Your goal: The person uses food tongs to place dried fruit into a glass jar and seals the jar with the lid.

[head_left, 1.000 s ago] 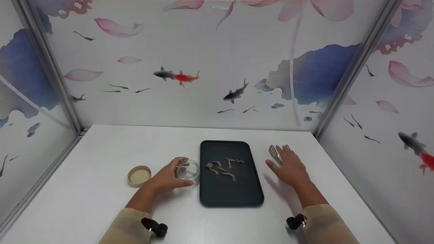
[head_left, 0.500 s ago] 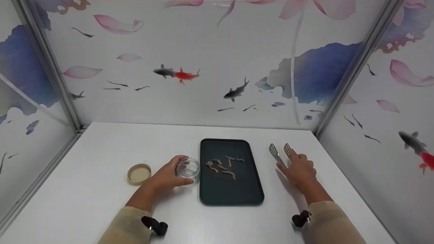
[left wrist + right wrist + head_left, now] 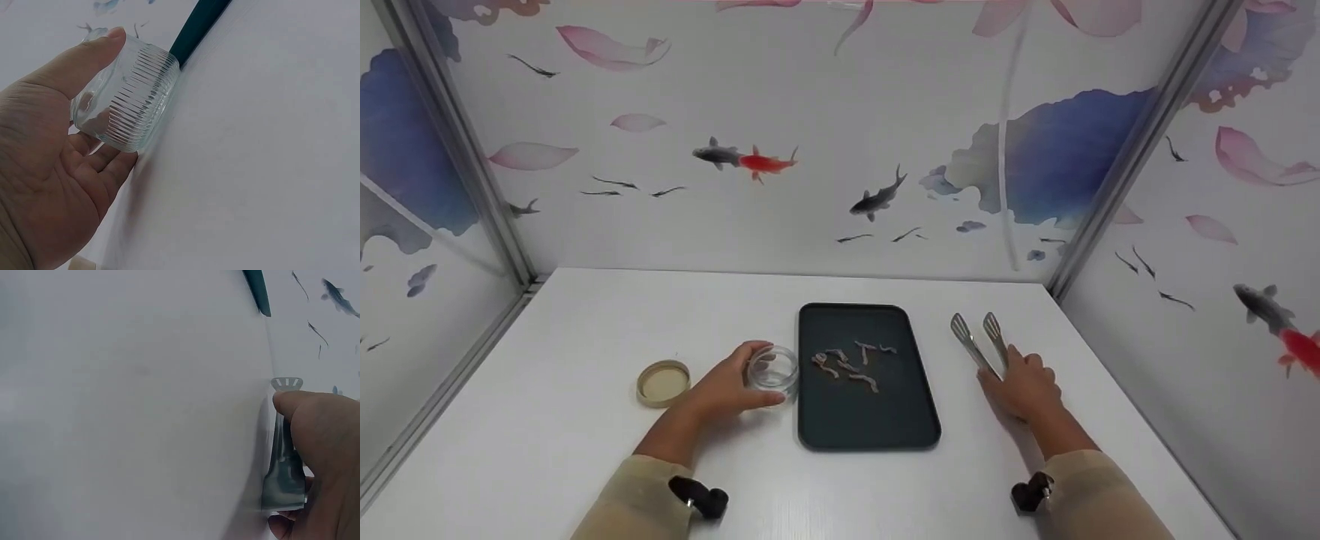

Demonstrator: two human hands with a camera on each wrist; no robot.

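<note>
My left hand [image 3: 725, 388] holds a clear glass jar [image 3: 774, 370] between thumb and fingers, upright at the tray's left edge. In the left wrist view, the jar [image 3: 138, 93] has ribbed sides and looks see-through with no contents visible. My right hand [image 3: 1023, 386] grips metal tongs [image 3: 972, 351] by their arms, the two slotted tips spread and pointing away from me. Part of the tongs' handle [image 3: 284, 486] shows under the palm in the right wrist view. Several greyish-brown twisted strips [image 3: 864, 380] lie on the dark tray [image 3: 870, 427] in the middle.
A round beige lid [image 3: 664, 384] lies left of my left hand, its hollow side up. All these things are on a white table [image 3: 825, 495]. Printed panels [image 3: 810, 225] with fish and petals stand behind and at both sides.
My right hand has drawn back along the tongs and closed its fingers round their arms, uncovering both tips. The left hand keeps the jar in the same place.
</note>
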